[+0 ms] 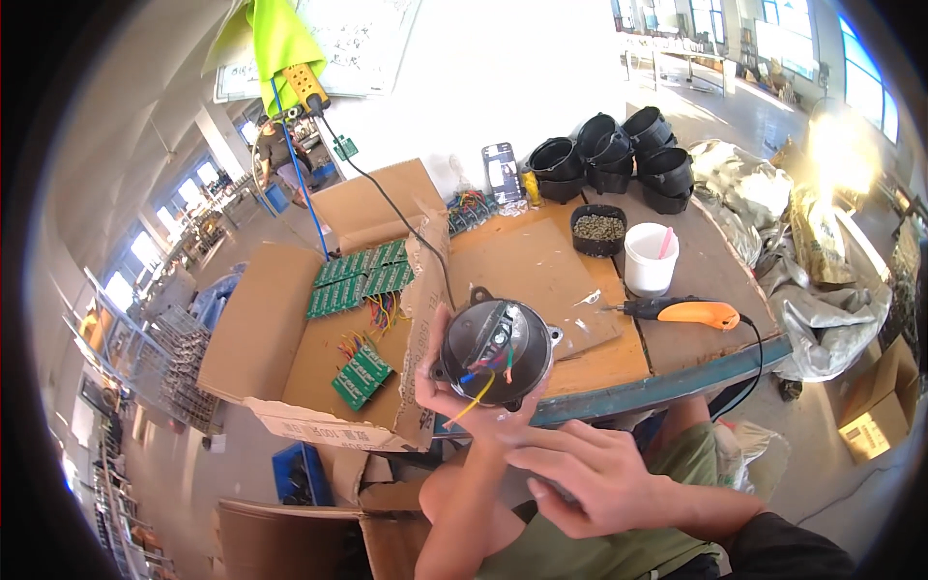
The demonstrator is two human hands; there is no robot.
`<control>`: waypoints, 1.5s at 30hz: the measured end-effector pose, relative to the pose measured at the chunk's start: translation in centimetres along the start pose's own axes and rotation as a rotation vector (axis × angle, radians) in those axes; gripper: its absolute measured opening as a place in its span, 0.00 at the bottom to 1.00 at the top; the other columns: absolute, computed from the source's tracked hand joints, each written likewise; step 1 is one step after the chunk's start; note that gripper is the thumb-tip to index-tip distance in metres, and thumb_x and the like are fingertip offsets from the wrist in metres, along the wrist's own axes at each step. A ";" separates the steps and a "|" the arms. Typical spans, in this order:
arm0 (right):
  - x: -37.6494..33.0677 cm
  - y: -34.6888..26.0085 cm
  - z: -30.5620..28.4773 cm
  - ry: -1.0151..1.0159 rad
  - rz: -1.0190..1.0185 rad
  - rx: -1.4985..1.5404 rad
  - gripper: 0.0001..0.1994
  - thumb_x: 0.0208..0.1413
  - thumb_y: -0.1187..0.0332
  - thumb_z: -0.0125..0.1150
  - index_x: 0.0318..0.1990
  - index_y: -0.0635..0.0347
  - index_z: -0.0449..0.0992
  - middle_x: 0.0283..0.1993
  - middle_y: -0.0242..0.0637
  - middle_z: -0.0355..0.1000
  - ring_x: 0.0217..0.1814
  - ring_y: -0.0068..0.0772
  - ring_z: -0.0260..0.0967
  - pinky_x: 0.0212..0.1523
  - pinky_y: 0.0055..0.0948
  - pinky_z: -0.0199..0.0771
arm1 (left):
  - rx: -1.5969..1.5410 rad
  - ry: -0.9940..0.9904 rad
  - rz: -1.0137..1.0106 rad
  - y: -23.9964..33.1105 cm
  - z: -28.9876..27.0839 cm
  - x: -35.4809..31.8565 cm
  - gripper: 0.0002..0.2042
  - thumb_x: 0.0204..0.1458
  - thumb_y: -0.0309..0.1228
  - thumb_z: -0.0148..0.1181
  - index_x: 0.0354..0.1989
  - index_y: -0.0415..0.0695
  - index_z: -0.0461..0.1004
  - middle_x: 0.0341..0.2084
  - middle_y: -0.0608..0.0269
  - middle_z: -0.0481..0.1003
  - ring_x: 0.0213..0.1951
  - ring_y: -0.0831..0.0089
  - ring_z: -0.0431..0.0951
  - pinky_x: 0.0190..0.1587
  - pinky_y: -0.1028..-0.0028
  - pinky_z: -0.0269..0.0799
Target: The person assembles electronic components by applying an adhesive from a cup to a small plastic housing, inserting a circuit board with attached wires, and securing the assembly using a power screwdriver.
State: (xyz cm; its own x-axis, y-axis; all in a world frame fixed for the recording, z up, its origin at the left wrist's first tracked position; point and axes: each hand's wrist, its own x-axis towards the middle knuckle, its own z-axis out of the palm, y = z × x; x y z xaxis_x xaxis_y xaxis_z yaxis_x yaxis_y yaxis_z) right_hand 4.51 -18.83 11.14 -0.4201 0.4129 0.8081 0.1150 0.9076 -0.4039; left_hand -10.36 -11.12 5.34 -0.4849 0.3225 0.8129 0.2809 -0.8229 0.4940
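My left hand (440,382) is wrapped round a black round housing (454,338) held up over the table's front edge, its hollow side facing me. Inside it sits a dark part, and red, blue, green and yellow wires stick out toward me. Just below, my right hand (594,478) has its fingers stretched out across my left wrist, with nothing visible in them. To the left, an opened cardboard box (266,324) contains rows of green circuit boards (362,275). One loose group of green boards (362,379) with coloured wires lies nearer me in it.
An orange-and-black soldering iron (691,312) lies at right by a white cup (650,261). Behind are a black tub of small pieces (598,228), stacked black housings (604,145) and a phone (502,172). A black cable (387,198) hangs from a yellow power strip (305,89).
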 end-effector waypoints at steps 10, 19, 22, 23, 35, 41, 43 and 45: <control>-0.7 0.0 0.6 -0.112 0.001 -0.224 0.20 0.38 0.75 0.64 0.45 0.62 0.75 0.63 0.44 0.71 0.36 0.31 0.70 0.32 0.26 0.75 | 0.065 0.022 0.036 1.3 0.8 0.0 0.50 0.33 0.26 0.79 0.60 0.45 0.45 0.66 0.40 0.54 0.55 0.56 0.73 0.55 0.63 0.79; 0.8 1.4 0.3 -0.150 -0.166 -0.292 0.12 0.42 0.71 0.60 0.37 0.61 0.75 0.62 0.45 0.72 0.38 0.29 0.67 0.33 0.22 0.72 | -0.176 0.128 -0.426 3.9 1.9 0.7 0.48 0.31 0.30 0.78 0.60 0.47 0.49 0.60 0.45 0.63 0.54 0.55 0.72 0.53 0.61 0.78; 0.8 1.7 1.0 -0.136 -0.194 -0.312 0.09 0.43 0.71 0.59 0.35 0.61 0.74 0.63 0.47 0.71 0.39 0.28 0.67 0.33 0.22 0.71 | -0.052 0.115 -0.372 3.9 2.8 -0.4 0.18 0.61 0.41 0.46 0.54 0.48 0.54 0.64 0.48 0.61 0.53 0.55 0.75 0.47 0.60 0.83; 0.8 1.7 1.0 -0.128 -0.206 -0.352 0.09 0.43 0.71 0.59 0.34 0.61 0.74 0.63 0.48 0.71 0.39 0.28 0.66 0.33 0.22 0.71 | -0.064 0.091 -0.379 3.8 2.6 -0.2 0.19 0.60 0.39 0.49 0.54 0.48 0.53 0.64 0.46 0.61 0.53 0.54 0.75 0.47 0.60 0.83; 2.6 2.3 2.1 -0.080 -0.086 -0.362 0.19 0.43 0.72 0.57 0.45 0.65 0.75 0.61 0.48 0.72 0.41 0.33 0.67 0.35 0.26 0.73 | 0.211 0.019 -0.229 0.7 1.7 -1.7 0.27 0.56 0.30 0.60 0.60 0.40 0.53 0.56 0.46 0.67 0.50 0.61 0.75 0.50 0.65 0.78; 2.9 0.9 -3.0 0.165 0.006 -0.061 0.11 0.46 0.80 0.53 0.40 0.65 0.73 0.50 0.47 0.78 0.30 0.34 0.69 0.35 0.26 0.72 | 0.016 -0.182 -0.399 1.3 -0.9 0.1 0.44 0.37 0.25 0.76 0.62 0.39 0.52 0.56 0.51 0.64 0.54 0.65 0.71 0.55 0.66 0.73; 1.3 2.2 -5.4 0.349 0.077 -0.013 0.07 0.50 0.81 0.50 0.36 0.64 0.72 0.49 0.47 0.79 0.25 0.28 0.67 0.31 0.21 0.67 | -0.097 -0.243 -0.546 2.2 -1.1 1.5 0.51 0.27 0.22 0.79 0.63 0.41 0.52 0.55 0.52 0.65 0.56 0.63 0.70 0.59 0.64 0.72; 0.1 6.3 -5.6 0.480 0.255 0.082 0.05 0.54 0.82 0.51 0.36 0.64 0.72 0.47 0.44 0.80 0.24 0.24 0.66 0.28 0.18 0.63 | -0.213 -0.229 -0.589 2.3 -1.9 1.6 0.51 0.27 0.21 0.78 0.64 0.41 0.51 0.56 0.53 0.64 0.58 0.62 0.70 0.60 0.64 0.71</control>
State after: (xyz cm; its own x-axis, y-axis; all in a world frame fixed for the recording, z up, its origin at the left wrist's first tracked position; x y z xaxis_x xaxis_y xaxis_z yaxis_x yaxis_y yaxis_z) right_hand 10.22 -12.61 11.09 0.0721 0.6252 0.7771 0.0812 0.7729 -0.6293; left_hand -12.11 -13.34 7.19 -0.3127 0.8182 0.4825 -0.1585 -0.5458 0.8228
